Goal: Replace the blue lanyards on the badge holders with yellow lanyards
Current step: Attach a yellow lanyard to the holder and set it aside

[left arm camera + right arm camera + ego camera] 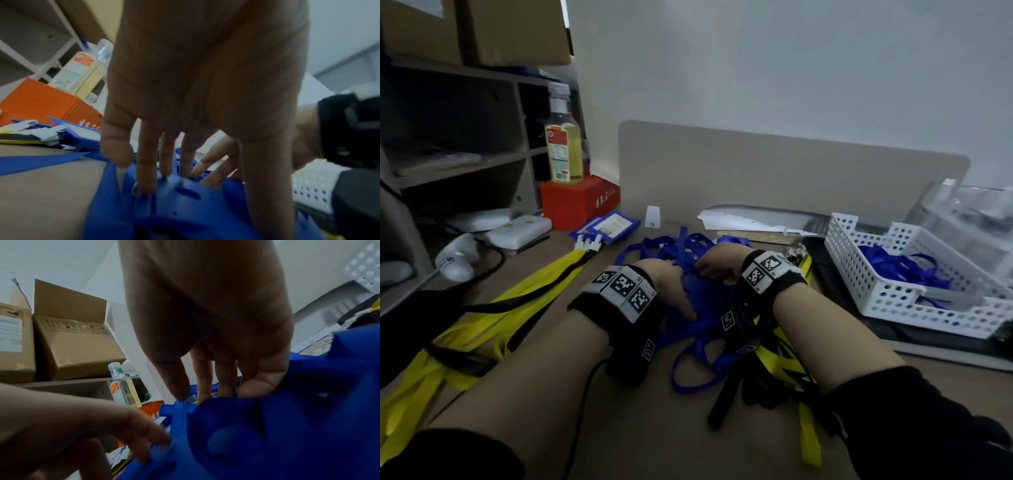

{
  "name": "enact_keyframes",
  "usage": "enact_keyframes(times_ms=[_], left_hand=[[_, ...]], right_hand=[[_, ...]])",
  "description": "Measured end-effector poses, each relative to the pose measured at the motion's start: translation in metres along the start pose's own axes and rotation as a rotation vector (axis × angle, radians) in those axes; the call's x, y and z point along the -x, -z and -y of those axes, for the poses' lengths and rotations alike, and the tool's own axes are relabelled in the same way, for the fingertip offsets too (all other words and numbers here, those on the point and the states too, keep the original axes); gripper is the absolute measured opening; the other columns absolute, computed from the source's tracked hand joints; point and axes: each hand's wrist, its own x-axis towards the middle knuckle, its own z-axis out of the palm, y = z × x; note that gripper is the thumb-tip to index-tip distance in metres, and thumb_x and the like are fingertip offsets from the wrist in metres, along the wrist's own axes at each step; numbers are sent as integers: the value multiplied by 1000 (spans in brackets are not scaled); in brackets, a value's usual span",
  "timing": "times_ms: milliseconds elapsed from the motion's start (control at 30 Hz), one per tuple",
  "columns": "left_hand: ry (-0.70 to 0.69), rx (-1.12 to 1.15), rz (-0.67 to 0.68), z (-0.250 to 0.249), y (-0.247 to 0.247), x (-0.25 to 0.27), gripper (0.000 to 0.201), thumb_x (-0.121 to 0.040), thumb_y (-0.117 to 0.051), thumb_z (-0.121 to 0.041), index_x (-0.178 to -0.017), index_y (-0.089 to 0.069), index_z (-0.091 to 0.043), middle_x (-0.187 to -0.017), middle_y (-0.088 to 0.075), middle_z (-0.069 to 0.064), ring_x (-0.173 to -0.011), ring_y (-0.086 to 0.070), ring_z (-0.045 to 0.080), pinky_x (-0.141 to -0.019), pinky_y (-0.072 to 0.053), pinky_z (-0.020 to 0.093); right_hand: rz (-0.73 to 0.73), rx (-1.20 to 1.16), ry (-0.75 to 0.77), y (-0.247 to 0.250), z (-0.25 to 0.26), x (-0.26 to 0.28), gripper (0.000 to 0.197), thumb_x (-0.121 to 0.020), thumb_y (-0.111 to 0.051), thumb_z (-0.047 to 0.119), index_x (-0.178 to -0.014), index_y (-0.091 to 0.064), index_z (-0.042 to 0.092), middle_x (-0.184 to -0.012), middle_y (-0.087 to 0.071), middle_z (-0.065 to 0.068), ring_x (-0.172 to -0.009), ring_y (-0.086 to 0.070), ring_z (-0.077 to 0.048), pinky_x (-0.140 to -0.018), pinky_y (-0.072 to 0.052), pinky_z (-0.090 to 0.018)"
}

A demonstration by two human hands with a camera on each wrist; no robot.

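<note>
A tangle of blue lanyards (681, 250) lies mid-desk, and both my hands work in it. My left hand (678, 284) holds a blue badge holder (185, 204), fingertips on its slotted top edge and thumb down its near side. My right hand (709, 267) pinches a blue lanyard strap (184, 412) between thumb and fingers just above that holder. What the strap's end is joined to stays hidden under the fingers. Yellow lanyards (493, 308) fan out on the left, and more (787, 363) lie under my right wrist. Several blue badge holders (609, 224) sit at the back left, beside the yellow lanyards' white clips.
A white perforated basket (876, 301) with blue lanyards stands at the right. A red box (578, 202) carrying a bottle (563, 150) sits back left beside shelving (458, 137). A beige divider panel (791, 171) closes the back. A white handheld device (457, 257) and black cables lie left.
</note>
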Motion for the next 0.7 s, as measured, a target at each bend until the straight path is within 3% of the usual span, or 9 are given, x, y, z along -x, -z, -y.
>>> enact_keyframes(times_ms=[67,133,200,333,433,500,567,633,700], left_hand=[[26,-51,-20,0,-2,-7,94,-71,-75,-56,-144,-32,-16,-145,-39,8,-128,-44,27,-97,-44,38],[38,-87,-18,-1,-2,-11,93,-71,-78,-52,-143,-32,-15,-144,-39,10,-128,-43,29,-100,-42,41],[36,-111,-43,-1,-2,-14,84,-71,-77,-53,-137,-40,-17,-139,-42,10,-125,-42,31,-101,-41,45],[62,-128,-72,1,-5,-17,78,-75,-68,-61,-134,-43,-17,-139,-42,11,-128,-35,32,-106,-32,47],[54,-86,-126,3,-5,-18,48,-79,-66,-56,-109,-58,-19,-121,-59,5,-110,-52,28,-98,-40,43],[56,-89,-172,4,-5,-16,41,-76,-68,-56,-99,-61,-23,-108,-63,2,-102,-55,26,-94,-39,43],[51,-85,-152,4,-5,-14,43,-74,-69,-56,-101,-60,-23,-107,-63,1,-102,-56,25,-91,-40,42],[28,-52,-86,5,-5,-13,52,-74,-71,-56,-110,-60,-19,-115,-63,2,-104,-58,23,-89,-47,38],[5,-60,-25,5,-5,-11,65,-74,-70,-60,-121,-57,-18,-126,-59,2,-111,-57,22,-85,-47,33]], right_hand=[[-27,49,9,0,-8,0,29,-91,-58,21,-115,-62,7,-112,-65,-13,-95,-60,-25,-81,-50,-32],[-15,30,23,-1,-17,-3,36,-88,-61,23,-119,-63,5,-110,-65,-11,-96,-60,-24,-85,-50,-35],[-20,-32,39,-3,-24,-4,41,-88,-62,21,-125,-59,2,-107,-61,-10,-92,-56,-22,-85,-49,-36],[-15,-27,47,-4,-22,-1,42,-89,-62,25,-126,-59,5,-125,-61,-16,-90,-53,-21,-76,-47,-34],[44,5,32,-3,-21,5,42,-89,-61,30,-125,-61,8,-106,-63,-8,-83,-49,-18,-69,-44,-28],[88,-36,56,-1,-23,9,38,-90,-61,27,-124,-63,11,-93,-58,-3,-72,-44,-13,-62,-40,-24],[95,-2,106,-1,-25,15,34,-90,-62,23,-124,-63,14,-86,-56,2,-73,-47,-11,-61,-42,-22],[111,107,146,0,-25,21,33,-91,-62,24,-124,-63,20,-87,-56,8,-84,-50,-13,-67,-45,-22],[135,174,151,1,-23,28,36,-90,-64,24,-126,-61,23,-105,-60,4,-99,-53,-15,-80,-48,-26]])
